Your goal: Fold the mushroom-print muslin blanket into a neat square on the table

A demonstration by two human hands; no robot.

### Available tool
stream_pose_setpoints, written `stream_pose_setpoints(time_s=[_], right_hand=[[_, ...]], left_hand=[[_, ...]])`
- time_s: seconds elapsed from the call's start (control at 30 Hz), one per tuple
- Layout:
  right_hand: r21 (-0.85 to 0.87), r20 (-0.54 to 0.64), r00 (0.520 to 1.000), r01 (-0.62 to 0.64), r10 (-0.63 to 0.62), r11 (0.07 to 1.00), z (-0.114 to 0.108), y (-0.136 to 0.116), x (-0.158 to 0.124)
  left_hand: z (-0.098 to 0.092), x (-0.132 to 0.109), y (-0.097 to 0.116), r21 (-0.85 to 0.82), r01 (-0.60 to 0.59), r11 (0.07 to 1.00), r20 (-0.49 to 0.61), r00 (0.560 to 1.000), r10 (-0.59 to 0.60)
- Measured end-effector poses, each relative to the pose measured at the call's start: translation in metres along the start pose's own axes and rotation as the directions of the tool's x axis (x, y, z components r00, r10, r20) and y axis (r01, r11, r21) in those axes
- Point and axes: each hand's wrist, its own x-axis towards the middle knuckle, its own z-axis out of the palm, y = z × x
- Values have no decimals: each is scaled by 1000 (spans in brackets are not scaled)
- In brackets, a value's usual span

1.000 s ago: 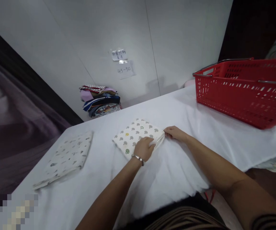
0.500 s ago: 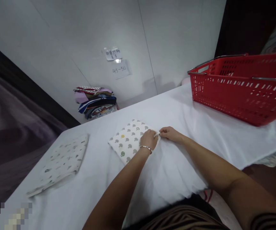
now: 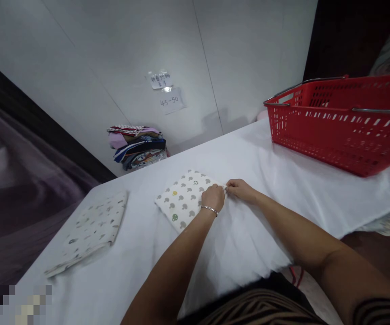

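A folded white cloth (image 3: pixel 183 198) with grey mushroom prints and a few green and yellow ones lies flat on the white-covered table. My left hand (image 3: pixel 213 197), a bracelet at its wrist, is closed on the cloth's right edge and hides part of it. Just to its right, my right hand (image 3: pixel 240 190) pinches the tip of that same edge between thumb and fingers. Only a small bit of white fabric shows between the two hands. To the left lies a second folded cloth (image 3: pixel 95 228), white with small dark prints, untouched.
A red plastic basket (image 3: pixel 337 140) with metal handles stands on the table at the right. Several folded clothes (image 3: pixel 139 146) are stacked by the wall beyond the table's far edge. Two paper notes (image 3: pixel 171 100) are on the wall. A purplish curtain (image 3: pixel 22 189) hangs at the left.
The left hand has shifted slightly right, closer to the right hand. The twisted bit of fabric between them now shows less. The view has moved a little.
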Motion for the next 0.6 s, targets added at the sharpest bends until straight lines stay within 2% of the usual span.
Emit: stream_pose_setpoints(time_s=[0.2, 0.3, 0.43, 0.6], right_hand=[[17, -32, 999, -37, 37, 999, 1, -8, -2], [19, -73, 997, -36, 37, 999, -2, -7, 2], [-8, -137, 990, -40, 38, 999, -5, -1, 6], [-132, -134, 990, 19, -37, 991, 1, -2, 2]], left_hand=[[1, 4, 2, -6, -1, 1000, 17, 1000, 2], [3, 9, -6, -79, 99, 992, -10, 995, -100], [7, 14, -22, -279, 270, 921, 0, 960, -281], [8, 13, -25, -329, 274, 904, -30, 953, -300]])
